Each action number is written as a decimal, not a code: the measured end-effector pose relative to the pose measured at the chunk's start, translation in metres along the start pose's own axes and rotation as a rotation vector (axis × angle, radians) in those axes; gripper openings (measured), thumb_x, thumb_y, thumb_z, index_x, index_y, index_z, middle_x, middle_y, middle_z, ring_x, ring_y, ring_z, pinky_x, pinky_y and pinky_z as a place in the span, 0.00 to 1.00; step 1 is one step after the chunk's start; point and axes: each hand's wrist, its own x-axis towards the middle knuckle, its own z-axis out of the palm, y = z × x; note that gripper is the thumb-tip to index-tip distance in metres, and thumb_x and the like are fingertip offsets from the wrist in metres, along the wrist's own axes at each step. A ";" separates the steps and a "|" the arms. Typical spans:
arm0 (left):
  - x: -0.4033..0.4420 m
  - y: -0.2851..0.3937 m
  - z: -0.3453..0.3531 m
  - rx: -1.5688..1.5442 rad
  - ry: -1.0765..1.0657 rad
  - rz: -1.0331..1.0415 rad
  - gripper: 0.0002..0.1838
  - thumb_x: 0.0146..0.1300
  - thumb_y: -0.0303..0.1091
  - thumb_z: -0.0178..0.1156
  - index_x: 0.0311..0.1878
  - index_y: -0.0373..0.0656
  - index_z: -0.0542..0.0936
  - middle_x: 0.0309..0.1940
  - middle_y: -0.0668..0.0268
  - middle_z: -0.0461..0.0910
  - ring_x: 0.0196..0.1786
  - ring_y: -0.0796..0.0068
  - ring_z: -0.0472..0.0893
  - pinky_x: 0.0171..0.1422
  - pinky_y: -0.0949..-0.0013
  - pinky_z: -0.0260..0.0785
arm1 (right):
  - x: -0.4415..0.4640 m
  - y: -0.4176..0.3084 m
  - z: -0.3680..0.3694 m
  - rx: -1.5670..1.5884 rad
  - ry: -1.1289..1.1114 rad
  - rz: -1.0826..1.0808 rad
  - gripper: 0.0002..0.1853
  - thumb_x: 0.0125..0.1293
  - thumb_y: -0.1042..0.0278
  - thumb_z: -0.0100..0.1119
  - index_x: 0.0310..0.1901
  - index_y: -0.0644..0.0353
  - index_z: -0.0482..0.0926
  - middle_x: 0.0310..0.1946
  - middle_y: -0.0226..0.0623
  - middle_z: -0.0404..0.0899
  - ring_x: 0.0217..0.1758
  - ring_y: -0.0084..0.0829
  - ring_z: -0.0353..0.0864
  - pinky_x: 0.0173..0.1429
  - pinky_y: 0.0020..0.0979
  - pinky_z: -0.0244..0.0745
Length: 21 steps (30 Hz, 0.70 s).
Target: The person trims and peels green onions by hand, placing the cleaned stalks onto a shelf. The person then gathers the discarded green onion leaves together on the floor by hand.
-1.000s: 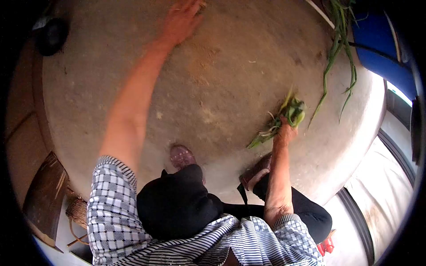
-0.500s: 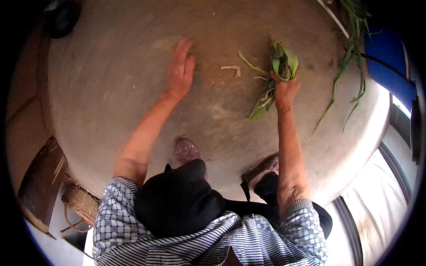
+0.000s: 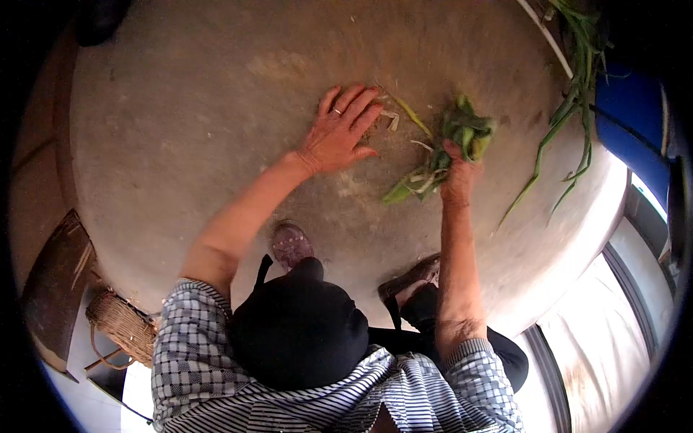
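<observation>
My left hand [image 3: 339, 132] is spread palm down at the floor, fingers apart, with a ring on one finger. Beside its fingertips lie a pale bent scrap [image 3: 392, 120] and some brown crumbs, partly covered by the hand. On the right, my right hand [image 3: 460, 173] is closed around a bunch of green leaves [image 3: 469, 130], slightly blurred. Limp leaves and pale strands [image 3: 415, 185] trail out to the left of that hand. A long yellow-green stalk [image 3: 409, 112] reaches from the bunch toward the scrap.
Long green stalks [image 3: 570, 108] hang at the upper right, near a pale stick [image 3: 546, 37] and a blue object [image 3: 632, 115]. A woven basket [image 3: 119, 325] and a dark curved board [image 3: 54, 289] stand at the lower left. My shoes [image 3: 291, 244] rest on the bare floor [image 3: 195, 137].
My left hand has moved right and slightly down, beside the scrap and crumbs. My right hand, still holding the leaf bunch, has shifted slightly toward my body.
</observation>
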 end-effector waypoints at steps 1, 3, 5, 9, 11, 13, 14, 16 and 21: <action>-0.001 -0.001 -0.002 0.021 -0.051 0.008 0.33 0.51 0.47 0.62 0.60 0.46 0.64 0.63 0.61 0.56 0.67 0.60 0.55 0.68 0.50 0.47 | -0.003 0.000 -0.009 0.080 0.025 0.051 0.20 0.48 0.82 0.63 0.45 0.62 0.73 0.38 0.33 0.76 0.39 0.29 0.76 0.43 0.29 0.73; 0.005 -0.005 0.004 0.040 -0.110 0.084 0.29 0.52 0.46 0.61 0.57 0.49 0.67 0.61 0.61 0.60 0.65 0.60 0.58 0.66 0.51 0.50 | -0.006 -0.001 -0.012 0.134 0.055 0.047 0.19 0.48 0.82 0.63 0.45 0.63 0.74 0.37 0.33 0.76 0.38 0.29 0.77 0.40 0.30 0.74; 0.014 -0.013 0.008 0.093 -0.135 0.168 0.24 0.54 0.45 0.60 0.54 0.50 0.69 0.57 0.62 0.63 0.61 0.61 0.62 0.63 0.51 0.55 | -0.010 -0.005 -0.013 0.096 0.070 0.070 0.20 0.47 0.80 0.62 0.46 0.63 0.74 0.40 0.31 0.75 0.42 0.28 0.73 0.50 0.31 0.68; 0.039 -0.034 0.010 0.204 -0.118 0.354 0.14 0.53 0.43 0.59 0.40 0.48 0.72 0.43 0.65 0.70 0.49 0.67 0.70 0.47 0.60 0.68 | -0.003 0.008 -0.021 0.119 0.059 0.073 0.20 0.48 0.79 0.62 0.45 0.64 0.74 0.39 0.33 0.75 0.42 0.29 0.74 0.48 0.31 0.69; 0.048 -0.039 0.008 0.225 -0.059 0.407 0.11 0.53 0.41 0.59 0.33 0.46 0.72 0.36 0.66 0.72 0.43 0.69 0.74 0.38 0.66 0.72 | -0.001 0.012 -0.022 0.152 0.038 0.068 0.20 0.48 0.79 0.61 0.46 0.64 0.73 0.39 0.34 0.75 0.42 0.29 0.74 0.47 0.32 0.70; 0.051 -0.044 0.010 0.230 0.042 0.420 0.09 0.53 0.40 0.58 0.31 0.46 0.72 0.31 0.65 0.73 0.36 0.69 0.77 0.31 0.69 0.73 | -0.001 0.010 -0.020 0.313 0.021 0.153 0.20 0.50 0.81 0.59 0.48 0.66 0.70 0.37 0.40 0.76 0.37 0.34 0.78 0.37 0.33 0.77; 0.053 -0.045 0.012 0.284 0.053 0.409 0.09 0.53 0.39 0.58 0.31 0.45 0.72 0.29 0.65 0.73 0.34 0.69 0.77 0.29 0.68 0.73 | -0.002 0.008 -0.019 0.392 0.013 0.195 0.20 0.51 0.81 0.58 0.48 0.66 0.69 0.36 0.43 0.77 0.34 0.36 0.80 0.32 0.34 0.81; 0.058 -0.043 0.017 0.389 0.079 0.390 0.08 0.54 0.38 0.57 0.30 0.44 0.72 0.24 0.65 0.72 0.29 0.68 0.78 0.26 0.67 0.72 | -0.008 0.006 -0.017 0.483 -0.066 0.274 0.21 0.53 0.80 0.58 0.50 0.66 0.68 0.36 0.45 0.77 0.34 0.37 0.80 0.31 0.33 0.81; 0.074 -0.027 0.026 -0.214 0.283 -0.213 0.10 0.62 0.37 0.51 0.30 0.42 0.71 0.17 0.66 0.67 0.20 0.74 0.72 0.17 0.71 0.64 | -0.019 0.022 -0.002 0.651 -0.169 0.376 0.19 0.55 0.77 0.57 0.49 0.65 0.68 0.34 0.47 0.78 0.29 0.37 0.80 0.30 0.34 0.81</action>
